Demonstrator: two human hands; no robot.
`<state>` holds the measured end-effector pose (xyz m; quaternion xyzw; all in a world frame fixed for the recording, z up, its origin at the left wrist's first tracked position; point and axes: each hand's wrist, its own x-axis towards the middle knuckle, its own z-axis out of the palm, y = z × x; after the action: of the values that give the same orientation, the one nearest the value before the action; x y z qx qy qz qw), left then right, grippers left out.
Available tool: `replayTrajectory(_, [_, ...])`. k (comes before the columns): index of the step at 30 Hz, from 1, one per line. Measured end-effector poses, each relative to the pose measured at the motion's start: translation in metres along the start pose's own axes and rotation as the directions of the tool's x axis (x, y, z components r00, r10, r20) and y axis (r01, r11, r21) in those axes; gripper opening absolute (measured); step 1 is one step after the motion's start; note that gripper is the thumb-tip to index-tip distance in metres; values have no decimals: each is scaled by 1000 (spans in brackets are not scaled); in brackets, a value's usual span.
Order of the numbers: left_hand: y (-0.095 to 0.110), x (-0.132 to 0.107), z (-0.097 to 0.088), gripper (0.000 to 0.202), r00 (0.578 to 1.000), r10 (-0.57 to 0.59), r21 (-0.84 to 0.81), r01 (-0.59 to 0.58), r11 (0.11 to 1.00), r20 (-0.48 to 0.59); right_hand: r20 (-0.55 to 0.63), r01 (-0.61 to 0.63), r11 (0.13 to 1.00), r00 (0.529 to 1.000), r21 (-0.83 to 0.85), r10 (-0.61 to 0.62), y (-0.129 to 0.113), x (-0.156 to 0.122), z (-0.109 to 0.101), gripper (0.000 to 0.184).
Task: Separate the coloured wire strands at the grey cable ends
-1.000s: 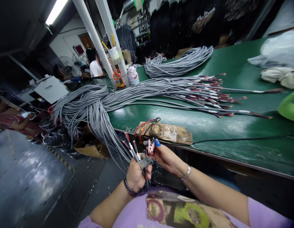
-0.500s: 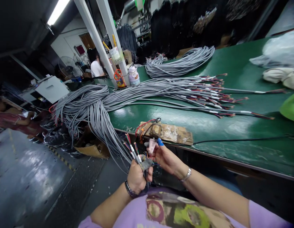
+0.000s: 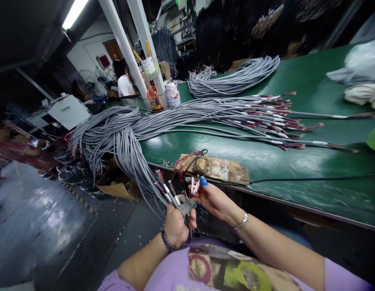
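Observation:
My left hand (image 3: 176, 226) is closed around several grey cables (image 3: 168, 197), whose stripped ends fan out in coloured wires above the fist. Dark grey wrapping covers its thumb. Between the fingers of my right hand (image 3: 210, 198) is a small pale pink clip (image 3: 195, 186), just above and right of the wire ends. Blue wrapping covers a fingertip of that hand. Thin coloured wires show between the two hands. Beyond them, a worn wooden board (image 3: 226, 169) with a red and a black lead lies at the bench edge.
Long grey cables (image 3: 181, 117) stretch along the green bench (image 3: 321, 161), some hanging over its near edge. A coiled cable bundle (image 3: 236, 79) lies behind them. A bottle (image 3: 173, 95) stands by the white posts. Farther left are a person (image 3: 125, 83) and another person (image 3: 20, 147).
The pink clip has turned, so its two arms now show. My right hand has shifted slightly, while the left keeps hold of the cables. The view has shifted a little.

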<state>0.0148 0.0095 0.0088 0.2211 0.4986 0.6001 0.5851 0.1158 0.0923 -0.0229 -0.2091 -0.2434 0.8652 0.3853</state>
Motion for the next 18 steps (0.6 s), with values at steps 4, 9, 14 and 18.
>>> replayTrajectory(4, [-2, 3, 2, 33, 999, -6, 22, 6, 1000, -33, -36, 35, 998, 999, 43, -34, 1, 5, 1, 30])
replayTrajectory(9, [-6, 5, 2, 34, 999, -13, 43, 15, 999, -42, -25, 52, 999, 998, 10, -52, 2, 4, 6, 31])
replayTrajectory(14, [-6, -1, -2, 35, 999, -12, 29, 13, 1000, -31, 6, -24, 998, 1000, 63, 24, 4, -2, 3, 40])
replayTrajectory(18, [-6, -6, -7, 36, 999, 20, 20, -19, 1000, -51, 67, -113, 992, 992, 59, 109, 1, -8, -1, 39])
